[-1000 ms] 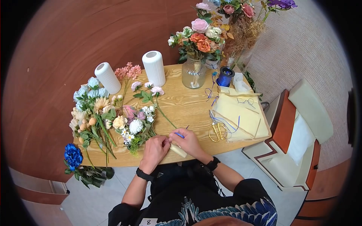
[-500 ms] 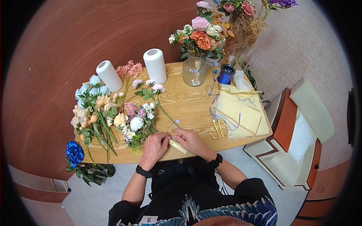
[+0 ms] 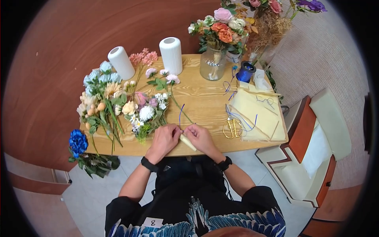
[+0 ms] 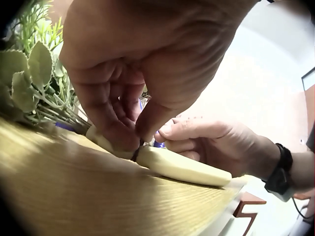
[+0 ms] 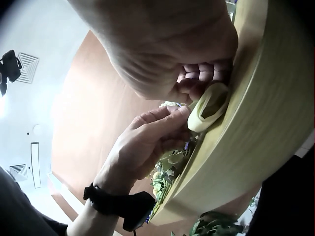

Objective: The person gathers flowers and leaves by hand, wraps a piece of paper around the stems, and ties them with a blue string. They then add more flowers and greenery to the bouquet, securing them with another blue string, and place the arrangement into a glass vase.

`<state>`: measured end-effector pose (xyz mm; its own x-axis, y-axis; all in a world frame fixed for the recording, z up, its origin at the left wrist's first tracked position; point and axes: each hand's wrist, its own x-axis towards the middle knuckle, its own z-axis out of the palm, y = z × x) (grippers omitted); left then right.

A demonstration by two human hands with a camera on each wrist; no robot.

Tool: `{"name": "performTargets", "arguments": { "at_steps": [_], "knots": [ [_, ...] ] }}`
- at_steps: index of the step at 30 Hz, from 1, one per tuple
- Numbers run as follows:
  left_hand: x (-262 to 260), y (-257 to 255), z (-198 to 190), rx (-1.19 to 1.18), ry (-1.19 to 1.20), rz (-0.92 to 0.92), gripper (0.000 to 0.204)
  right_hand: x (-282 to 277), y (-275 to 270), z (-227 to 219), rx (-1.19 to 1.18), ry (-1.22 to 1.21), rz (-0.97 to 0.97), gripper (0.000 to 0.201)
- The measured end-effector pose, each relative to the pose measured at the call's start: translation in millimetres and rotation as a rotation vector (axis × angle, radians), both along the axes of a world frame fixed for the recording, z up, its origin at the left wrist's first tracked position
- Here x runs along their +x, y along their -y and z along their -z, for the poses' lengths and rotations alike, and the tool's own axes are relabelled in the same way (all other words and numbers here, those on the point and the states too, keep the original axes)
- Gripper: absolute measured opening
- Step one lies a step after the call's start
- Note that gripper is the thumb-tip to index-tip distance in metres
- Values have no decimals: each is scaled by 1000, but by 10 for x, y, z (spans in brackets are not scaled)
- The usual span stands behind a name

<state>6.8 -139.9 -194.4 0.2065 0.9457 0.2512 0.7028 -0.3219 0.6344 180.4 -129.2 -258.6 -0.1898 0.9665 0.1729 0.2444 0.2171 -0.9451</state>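
At the table's front edge, a bouquet [image 3: 147,113] of mixed flowers lies with its stems rolled in cream paper [image 4: 182,167]. My left hand [image 3: 163,139] bends over the roll, its thumb and fingertips pinching a blue ribbon [image 3: 180,115] where it crosses the paper. Beside it, my right hand [image 3: 200,138] pinches the ribbon close to the left fingertips. One ribbon end sticks up from between the hands across the table. The right wrist view looks into the open end of the paper roll [image 5: 208,108]; the ribbon there is mostly hidden by fingers.
Gold-handled scissors [image 3: 232,128] lie at right beside cream paper sheets [image 3: 256,112]. Behind stand a ribbon spool [image 3: 246,72], a glass vase [image 3: 212,65] of flowers and two white vases [image 3: 171,56]. Loose flower stems [image 3: 112,118] cover the left; a chair [image 3: 306,146] stands right.
The right hand has drawn the ribbon round and come back close to the left hand; the ribbon end now points up across the table. The head view has shifted slightly.
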Motion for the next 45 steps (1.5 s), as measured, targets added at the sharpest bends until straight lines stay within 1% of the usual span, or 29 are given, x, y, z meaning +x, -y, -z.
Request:
{"name": "performTargets", "arguments": {
  "at_steps": [2, 4, 7, 8, 10, 11, 14, 16, 18, 20, 21, 23, 24, 26, 27, 29, 30, 31, 32, 33, 35, 36, 38, 40, 42, 44, 45],
  "knots": [
    [-4, -16, 8, -35, 6, -1, 16, 12, -44, 58, -97, -81, -4, 16],
    [8, -15, 57, 30, -33, 14, 15, -6, -26, 74, -124, -104, 0, 16],
    [15, -8, 93, 75, -75, 9, 16, -2, 46, -104, -13, 100, 68, 17],
    [17, 1, 114, 72, -88, -1, 16, -9, 67, -93, -42, 101, 43, 17],
    [4, -11, 136, 68, -94, 18, 15, -36, 76, -39, 53, 110, 106, 17],
    [-6, -22, 155, 54, -106, 18, 15, -46, 74, -43, 58, 101, 110, 17],
    [-49, -48, 176, 57, -152, 37, 17, -48, 54, 37, 28, 107, 92, 17],
    [-68, -59, 125, 12, -150, 60, 17, -60, 35, 33, 55, 38, 109, 17],
    [-64, -77, 80, -9, -154, 93, 17, -64, 26, 20, 15, 21, 104, 16],
    [-48, -84, 62, -22, -221, 123, 17, -64, 30, 21, 13, 92, 112, 15],
    [-47, -93, 88, -26, -223, 123, 17, -73, 28, 33, 9, 90, 112, 15],
    [-61, -114, 137, 55, -255, 170, 19, -115, 27, 25, 84, 34, 134, 13],
    [-87, -124, 149, 53, -259, 162, 19, -133, 36, 6, 83, 28, 127, 13],
    [-116, -157, 134, -114, -224, 134, 21, -125, 58, -46, 50, 3, 131, 10],
    [-129, -167, 109, -114, -227, 125, 21, -120, 70, -35, 51, 0, 123, 10],
    [-166, -187, 62, -427, -68, 52, 21, -114, 95, -48, 43, 84, 53, 8],
    [-208, -213, 136, -424, -69, 43, 21, -112, 107, -80, 46, 81, 45, 8],
    [-259, -232, 265, -456, 131, 77, 19, -104, 126, -113, 73, 86, 25, 7],
    [-271, -220, 284, -486, 331, 111, 17, -100, 149, -143, 96, 90, 5, 7],
    [-283, -213, 302, -486, 328, 104, 17, -96, 156, -132, 95, 86, -1, 7],
    [-306, -215, 317, -695, 425, 28, 17, -90, 137, -117, 213, 141, -29, 6],
    [-319, -219, 344, -690, 426, 21, 17, -81, 127, -111, 216, 138, -36, 6],
    [-332, -205, 397, -624, 508, 86, 15, -65, 130, -116, 344, 217, -65, 5],
    [-326, -192, 439, -598, 511, 95, 14, -40, 127, -141, 333, 227, -87, 5],
    [-295, -165, 354, -571, 509, 108, 12, -23, 121, -157, 322, 236, -104, 5],
    [-259, -116, 219, -456, 210, 63, 12, 2, 106, -158, 229, 209, -128, 5],
    [-230, -86, 124, -457, 208, 65, 12, 12, 95, -160, 228, 208, -125, 5]
  ]
}}
